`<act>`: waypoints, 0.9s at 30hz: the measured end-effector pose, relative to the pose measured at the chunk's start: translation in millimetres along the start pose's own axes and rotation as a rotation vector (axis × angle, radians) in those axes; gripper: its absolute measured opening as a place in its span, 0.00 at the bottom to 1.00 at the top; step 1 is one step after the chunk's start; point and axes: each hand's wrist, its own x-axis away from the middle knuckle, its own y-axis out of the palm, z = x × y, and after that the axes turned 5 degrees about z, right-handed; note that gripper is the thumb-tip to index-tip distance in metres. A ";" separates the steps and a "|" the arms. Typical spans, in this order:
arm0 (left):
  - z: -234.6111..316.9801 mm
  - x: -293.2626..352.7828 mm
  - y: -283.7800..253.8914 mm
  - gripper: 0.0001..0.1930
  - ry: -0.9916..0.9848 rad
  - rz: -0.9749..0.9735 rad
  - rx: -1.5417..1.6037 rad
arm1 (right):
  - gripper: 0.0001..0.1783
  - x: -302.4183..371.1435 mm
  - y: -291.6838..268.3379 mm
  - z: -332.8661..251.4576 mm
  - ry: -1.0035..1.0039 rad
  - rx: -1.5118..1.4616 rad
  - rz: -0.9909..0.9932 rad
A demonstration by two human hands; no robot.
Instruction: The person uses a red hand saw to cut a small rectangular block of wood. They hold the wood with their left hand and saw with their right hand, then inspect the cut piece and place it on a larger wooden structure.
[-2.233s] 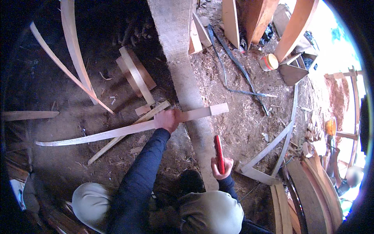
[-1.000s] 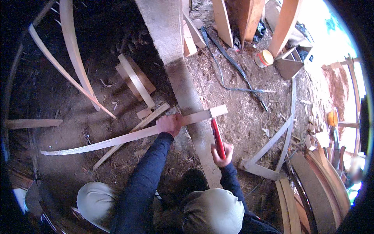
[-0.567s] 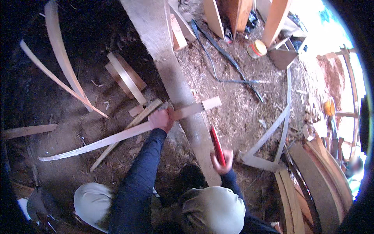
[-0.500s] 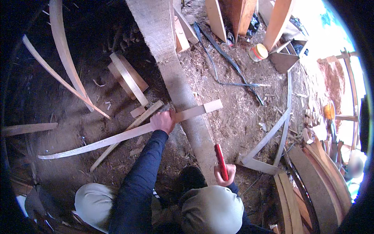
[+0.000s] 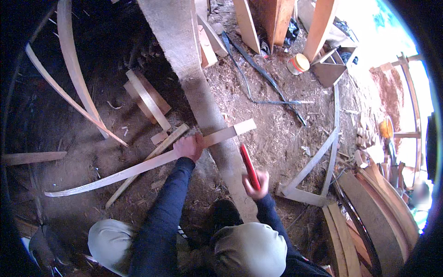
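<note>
We see left hand (image 5: 188, 147) clasping a curved pale wooden strip (image 5: 219, 138), right hand (image 5: 261, 183) gripping a straight red tool (image 5: 249, 165).

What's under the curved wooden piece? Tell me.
A long plank and a thin stick pass beneath the curved wooden piece; the stretches directly under it are covered.

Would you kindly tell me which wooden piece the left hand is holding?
The long curved piece lying across the beam; the left hand grips no other.
</note>
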 end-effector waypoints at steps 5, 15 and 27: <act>-11.7 -0.7 -0.8 0.24 -0.017 -0.031 -0.029 | 0.06 54.4 -12.1 -0.2 0.049 -0.034 -0.015; -23.4 -21.3 20.8 0.25 -0.094 -0.020 -0.006 | 0.08 6.5 -14.1 -21.1 -0.029 0.096 -0.027; -6.5 -18.5 -13.0 0.21 -0.061 -0.062 0.009 | 0.09 -0.5 -45.2 -14.4 0.025 0.121 -0.176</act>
